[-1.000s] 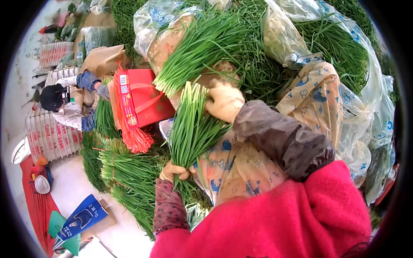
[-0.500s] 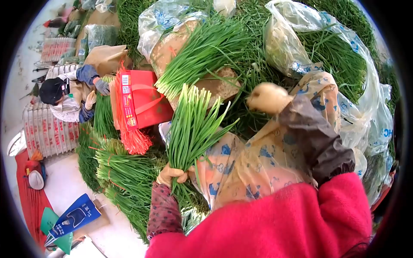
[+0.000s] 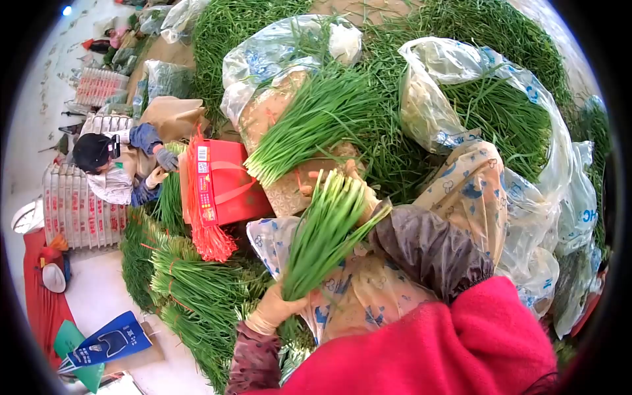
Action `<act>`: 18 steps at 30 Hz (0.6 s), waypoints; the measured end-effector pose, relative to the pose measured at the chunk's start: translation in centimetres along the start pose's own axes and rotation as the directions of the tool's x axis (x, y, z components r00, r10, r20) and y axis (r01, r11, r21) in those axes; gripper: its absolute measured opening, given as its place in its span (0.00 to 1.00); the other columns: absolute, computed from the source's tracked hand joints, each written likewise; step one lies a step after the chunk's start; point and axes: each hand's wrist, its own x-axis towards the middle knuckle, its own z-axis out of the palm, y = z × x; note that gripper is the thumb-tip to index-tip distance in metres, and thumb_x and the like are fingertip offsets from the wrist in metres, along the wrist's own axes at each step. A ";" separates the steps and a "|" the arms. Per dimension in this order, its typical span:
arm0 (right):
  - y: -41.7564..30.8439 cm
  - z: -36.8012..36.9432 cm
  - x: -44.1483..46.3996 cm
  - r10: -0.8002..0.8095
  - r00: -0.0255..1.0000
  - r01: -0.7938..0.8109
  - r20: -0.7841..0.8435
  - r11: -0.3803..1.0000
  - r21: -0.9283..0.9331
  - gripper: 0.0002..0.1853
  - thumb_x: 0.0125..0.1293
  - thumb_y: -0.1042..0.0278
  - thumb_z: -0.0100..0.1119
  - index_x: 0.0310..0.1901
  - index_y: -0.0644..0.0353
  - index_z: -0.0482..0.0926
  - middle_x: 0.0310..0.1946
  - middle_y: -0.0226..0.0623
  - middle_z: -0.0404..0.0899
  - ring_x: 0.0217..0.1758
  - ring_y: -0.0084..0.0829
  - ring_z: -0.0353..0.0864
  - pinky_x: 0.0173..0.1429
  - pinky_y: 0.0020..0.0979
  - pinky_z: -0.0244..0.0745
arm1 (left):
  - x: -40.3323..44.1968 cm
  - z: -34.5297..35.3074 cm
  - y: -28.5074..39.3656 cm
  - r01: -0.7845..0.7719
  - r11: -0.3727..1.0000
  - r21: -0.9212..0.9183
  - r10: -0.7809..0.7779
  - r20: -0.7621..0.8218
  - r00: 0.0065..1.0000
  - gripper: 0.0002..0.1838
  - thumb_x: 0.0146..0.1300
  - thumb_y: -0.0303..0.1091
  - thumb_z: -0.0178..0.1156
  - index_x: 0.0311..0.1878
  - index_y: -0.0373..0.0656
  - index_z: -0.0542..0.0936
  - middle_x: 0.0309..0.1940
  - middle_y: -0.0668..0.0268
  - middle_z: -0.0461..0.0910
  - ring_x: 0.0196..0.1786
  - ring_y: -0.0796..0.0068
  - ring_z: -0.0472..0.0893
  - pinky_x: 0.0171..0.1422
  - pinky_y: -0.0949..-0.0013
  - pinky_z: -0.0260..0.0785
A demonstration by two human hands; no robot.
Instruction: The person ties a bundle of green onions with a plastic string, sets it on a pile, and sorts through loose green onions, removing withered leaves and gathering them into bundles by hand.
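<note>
A bunch of long green stalks [image 3: 322, 230] with pale cut ends slants upward over the patterned plastic apron. My left hand [image 3: 276, 308], gloved, is closed round its lower, leafy part. Near the pale ends, my right hand [image 3: 359, 191] is partly behind the bunch; some fingertips show past the stalks, but its grip cannot be made out. Just above lies another green bunch [image 3: 316, 122] on a patterned board [image 3: 288, 203]. Left of the board stands a red box [image 3: 230, 184] with red ties [image 3: 212, 242] hanging down its side.
Tied bundles [image 3: 197, 283] lie at the lower left. An open plastic bag of greens [image 3: 500, 118] is at the right. Loose greens [image 3: 395, 138] spread behind the board. At the far left a co-worker [image 3: 112, 164] handles greens. A blue sign [image 3: 112, 342] is at the bottom left.
My right hand moved away to the right, then came back to the top of the bunch. The bunch now leans more to the right, and my left hand is slightly lower.
</note>
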 end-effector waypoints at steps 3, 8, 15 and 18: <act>0.5 2.1 -0.5 -0.089 0.992 0.029 -0.087 0.844 -0.536 0.48 0.65 0.25 0.34 0.73 0.59 0.53 0.59 0.49 0.74 0.64 0.51 0.72 0.65 0.52 0.70 | -0.6 3.5 -0.5 -0.049 0.908 0.415 0.149 -0.211 0.966 0.40 0.55 0.31 0.68 0.70 0.36 0.63 0.52 0.63 0.81 0.52 0.76 0.79 0.59 0.71 0.70; 2.0 4.0 -2.1 -0.078 0.983 -0.017 -0.168 0.866 -0.500 0.47 0.66 0.26 0.37 0.68 0.67 0.62 0.41 0.38 0.82 0.52 0.45 0.78 0.60 0.48 0.72 | -2.1 5.6 0.2 -0.280 0.702 0.655 0.367 0.004 0.930 0.55 0.46 0.29 0.72 0.76 0.40 0.50 0.68 0.47 0.66 0.68 0.56 0.69 0.67 0.63 0.65; 4.4 7.1 -2.9 -0.153 0.948 -0.067 -0.279 0.761 -0.646 0.46 0.66 0.27 0.40 0.62 0.70 0.69 0.32 0.34 0.81 0.43 0.39 0.80 0.54 0.43 0.74 | -4.8 -1.3 8.4 -0.362 0.916 0.171 0.365 0.016 0.931 0.64 0.37 0.48 0.80 0.75 0.39 0.52 0.56 0.58 0.79 0.55 0.67 0.79 0.65 0.61 0.66; 5.2 7.7 -3.0 -0.171 0.933 -0.071 -0.317 0.775 -0.628 0.47 0.65 0.26 0.41 0.62 0.71 0.69 0.31 0.35 0.80 0.38 0.39 0.79 0.50 0.42 0.75 | 1.8 -0.1 7.2 -0.473 0.857 0.203 0.432 0.217 0.875 0.70 0.36 0.51 0.80 0.77 0.42 0.44 0.67 0.53 0.67 0.68 0.67 0.66 0.74 0.59 0.52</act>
